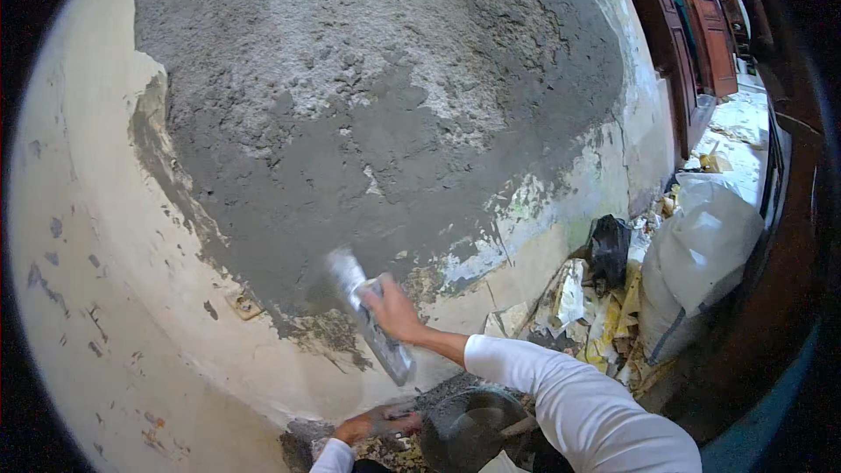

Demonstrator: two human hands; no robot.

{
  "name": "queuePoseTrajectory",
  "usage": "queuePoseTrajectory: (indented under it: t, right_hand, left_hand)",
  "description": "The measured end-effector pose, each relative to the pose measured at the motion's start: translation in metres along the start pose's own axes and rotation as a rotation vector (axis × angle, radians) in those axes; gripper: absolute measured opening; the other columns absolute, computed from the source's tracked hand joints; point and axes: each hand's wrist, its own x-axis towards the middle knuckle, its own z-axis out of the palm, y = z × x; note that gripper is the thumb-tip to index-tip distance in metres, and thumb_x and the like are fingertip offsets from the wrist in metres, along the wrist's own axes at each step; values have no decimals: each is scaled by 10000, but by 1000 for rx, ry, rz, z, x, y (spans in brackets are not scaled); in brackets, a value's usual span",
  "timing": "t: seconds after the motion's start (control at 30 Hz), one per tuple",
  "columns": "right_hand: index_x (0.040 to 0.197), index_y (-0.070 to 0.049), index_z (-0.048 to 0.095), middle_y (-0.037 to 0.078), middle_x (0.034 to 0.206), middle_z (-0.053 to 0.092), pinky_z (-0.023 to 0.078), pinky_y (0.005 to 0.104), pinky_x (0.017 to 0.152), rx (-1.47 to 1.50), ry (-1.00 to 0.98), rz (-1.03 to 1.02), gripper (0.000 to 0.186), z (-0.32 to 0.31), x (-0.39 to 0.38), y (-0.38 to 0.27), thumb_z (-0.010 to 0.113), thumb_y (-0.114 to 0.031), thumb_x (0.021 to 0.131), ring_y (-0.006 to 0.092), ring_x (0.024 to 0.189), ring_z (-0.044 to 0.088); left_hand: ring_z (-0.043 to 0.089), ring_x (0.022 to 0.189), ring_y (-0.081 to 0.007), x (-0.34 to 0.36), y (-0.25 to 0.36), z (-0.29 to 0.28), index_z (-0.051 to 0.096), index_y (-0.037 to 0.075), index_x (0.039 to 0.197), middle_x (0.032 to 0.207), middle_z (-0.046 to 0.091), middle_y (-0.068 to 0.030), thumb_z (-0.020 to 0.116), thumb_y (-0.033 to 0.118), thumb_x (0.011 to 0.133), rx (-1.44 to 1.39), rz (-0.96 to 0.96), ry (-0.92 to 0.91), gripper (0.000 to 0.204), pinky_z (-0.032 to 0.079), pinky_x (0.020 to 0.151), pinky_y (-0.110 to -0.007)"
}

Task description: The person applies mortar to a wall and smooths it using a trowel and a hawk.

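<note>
My right hand [394,308] is closed round the handle of a plastering trowel [390,355]. The trowel's long metal blade slants up to the left, its upper end smeared by motion close to the wet grey plaster [307,184] on the wall. Low in the view, my left hand [372,425] reaches out beside a dark bucket [473,398]. Its fingers look stretched toward the bucket's rim, slightly blurred; I see nothing in them. A stick-like handle [519,426] leans in the bucket, partly hidden by my right sleeve.
Above the smooth plaster lies a rougher, lighter patch [350,26]. A small wall box [245,305] sits low on the left. Rubble and torn paper [569,298], a black plastic bag [609,250] and a full white sack [696,254] line the floor at right, near a reddish-brown door [705,17].
</note>
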Motion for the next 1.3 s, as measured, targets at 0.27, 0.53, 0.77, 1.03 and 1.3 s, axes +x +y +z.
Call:
queuePoseTrajectory:
  t: [0.27, 0.53, 0.77, 1.03, 1.3]
  right_hand:
    - [1157, 19, 543, 129, 1124, 651, 490, 394, 877, 743, 108, 277, 508, -9, -1, -30, 710, -430, 985, 207, 983, 599]
    - [1109, -54, 569, 27, 988, 622, 474, 313, 786, 889, 104, 249, 299, -2, -21, -62, 709, -301, 1015, 120, 918, 556]
    - [1174, -49, 564, 35, 1051, 626, 471, 307, 827, 888, -15, 299, 331, -8, -40, -78, 712, -297, 1011, 121, 956, 563]
    - [1416, 12, 524, 245, 1309, 643, 464, 453, 1060, 229, -773, -41, 705, -63, -91, -40, 682, -508, 967, 364, 1248, 606]
    - [1341, -7, 601, 241, 1339, 620, 487, 537, 1024, -712, -1458, 255, 722, -121, -205, 60, 670, -595, 928, 421, 1253, 578]
  left_hand:
    - [573, 1222, -223, 22, 66, 33, 179, 91, 1629, 1522, 477, -132, 634, 456, 1028, -616, 112, 434, 837, 525, 982, -412]
    - [442, 1418, -303, -13, 125, 3, 351, 161, 1575, 1527, 463, -50, 570, 613, 1007, -1222, 540, 874, 759, 339, 1158, -486]
    - [547, 1312, -261, -22, 103, -20, 532, 122, 1422, 1416, 584, -61, 678, 335, 1015, -1414, 679, 879, 482, 419, 1137, -422]
    - [600, 1284, -248, -97, 77, -73, 529, 31, 1401, 1393, 613, -110, 612, 179, 1046, -1221, 888, 1063, 393, 512, 1127, -400]
    - [654, 1202, -277, -123, -5, -66, 553, 73, 1364, 1346, 638, -108, 532, 264, 1064, -1320, 565, 1017, 356, 569, 1032, -424]
